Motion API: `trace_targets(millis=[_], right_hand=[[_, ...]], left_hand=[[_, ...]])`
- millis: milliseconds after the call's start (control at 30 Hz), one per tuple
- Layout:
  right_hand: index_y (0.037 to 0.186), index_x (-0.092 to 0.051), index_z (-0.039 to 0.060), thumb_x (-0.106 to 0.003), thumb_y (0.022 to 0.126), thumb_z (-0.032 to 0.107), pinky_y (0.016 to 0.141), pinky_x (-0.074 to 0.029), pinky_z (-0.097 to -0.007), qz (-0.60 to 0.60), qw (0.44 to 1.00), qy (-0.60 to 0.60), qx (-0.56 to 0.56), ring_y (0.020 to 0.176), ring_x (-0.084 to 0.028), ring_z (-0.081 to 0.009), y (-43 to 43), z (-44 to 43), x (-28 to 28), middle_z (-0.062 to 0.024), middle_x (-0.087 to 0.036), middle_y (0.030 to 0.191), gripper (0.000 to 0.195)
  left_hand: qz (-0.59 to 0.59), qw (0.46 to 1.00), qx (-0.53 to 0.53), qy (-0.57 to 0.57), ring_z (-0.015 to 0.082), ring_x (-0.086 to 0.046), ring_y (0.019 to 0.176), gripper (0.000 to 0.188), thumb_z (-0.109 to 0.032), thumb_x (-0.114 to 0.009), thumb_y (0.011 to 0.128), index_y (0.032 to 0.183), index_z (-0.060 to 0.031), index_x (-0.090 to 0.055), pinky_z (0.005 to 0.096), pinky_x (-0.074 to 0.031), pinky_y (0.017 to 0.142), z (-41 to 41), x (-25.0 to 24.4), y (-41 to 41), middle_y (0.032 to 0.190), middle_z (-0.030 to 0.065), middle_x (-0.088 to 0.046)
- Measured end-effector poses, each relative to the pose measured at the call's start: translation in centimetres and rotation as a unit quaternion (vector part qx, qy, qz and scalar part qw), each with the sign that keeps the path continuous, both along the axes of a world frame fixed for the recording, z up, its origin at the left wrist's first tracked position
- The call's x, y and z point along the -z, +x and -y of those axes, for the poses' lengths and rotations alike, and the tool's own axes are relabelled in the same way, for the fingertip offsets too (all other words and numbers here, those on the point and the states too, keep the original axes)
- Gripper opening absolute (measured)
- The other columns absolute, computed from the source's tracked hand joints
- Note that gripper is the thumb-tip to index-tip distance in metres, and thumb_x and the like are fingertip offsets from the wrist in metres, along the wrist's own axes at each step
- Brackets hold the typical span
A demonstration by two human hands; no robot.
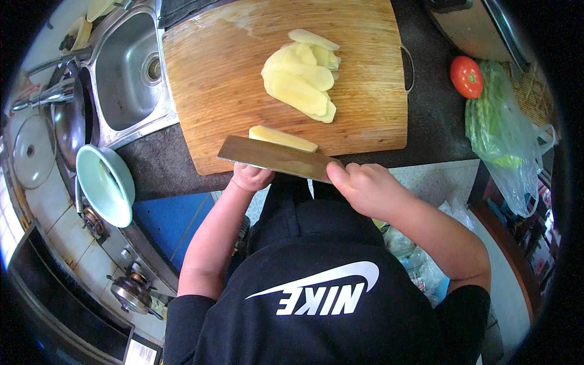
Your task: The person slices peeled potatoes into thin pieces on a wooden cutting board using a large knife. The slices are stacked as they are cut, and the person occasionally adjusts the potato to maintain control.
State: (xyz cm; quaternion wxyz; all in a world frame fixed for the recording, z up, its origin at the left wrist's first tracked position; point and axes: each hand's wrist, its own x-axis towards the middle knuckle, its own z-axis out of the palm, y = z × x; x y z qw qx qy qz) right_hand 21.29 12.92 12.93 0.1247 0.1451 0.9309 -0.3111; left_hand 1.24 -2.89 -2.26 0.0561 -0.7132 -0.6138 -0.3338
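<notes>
My right hand (367, 188) grips a cleaver (278, 157) by its handle, the broad blade pointing left over the near edge of the wooden cutting board (219, 91). Partly behind the blade lies a cut piece of peeled potato (283, 138). My left hand (253, 177) is at the board's near edge, just below the blade, which covers part of it; its fingers look curled, and whether they hold anything cannot be seen. Farther up the board, thin pale-yellow potato slices (299, 80) lie overlapping in a pile.
Left of the board is a steel sink (127, 68), with a pale green bowl (106, 187) nearer me. A tomato (466, 77) and a plastic bag of green vegetables (497, 118) lie on the dark counter (433, 105) at right. A pot (131, 292) stands at lower left.
</notes>
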Motion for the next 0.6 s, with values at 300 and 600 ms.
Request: trace_targets(millis=[300, 600], right_hand=[[0.092, -0.045, 0.0004, -0.049, 0.077, 0.005, 0.049, -0.048, -0.0383, 0.033, 0.999, -0.022, -0.005, 0.056, -0.06, -0.0309, -0.7, 0.0, 0.9, -0.014, -0.055, 0.06, 0.016], [0.093, -0.044, -0.0013, -0.045, 0.078, 0.003, 0.054, -0.048, -0.0438, 0.031, 0.998, -0.057, 0.023, 0.063, -0.06, -0.0357, -3.9, 0.2, 2.1, -0.019, -0.058, 0.063, 0.015]], left_hand=[[-0.038, 0.999, -0.003, -0.002, 0.0307, -0.051, 0.101, 0.024, -0.007, -0.06, 0.062, 0.087, -0.009, -0.062, 0.0435, -0.04, 0.09, -0.2, -1.1, -0.2, 0.103, 0.0089, -0.056], [-0.024, 0.999, 0.0, 0.039, 0.0208, -0.05, 0.089, 0.022, -0.012, -0.058, 0.06, 0.082, -0.0102, -0.062, 0.0365, -0.039, 0.081, -1.8, -2.7, -0.3, 0.093, 0.0024, -0.056]])
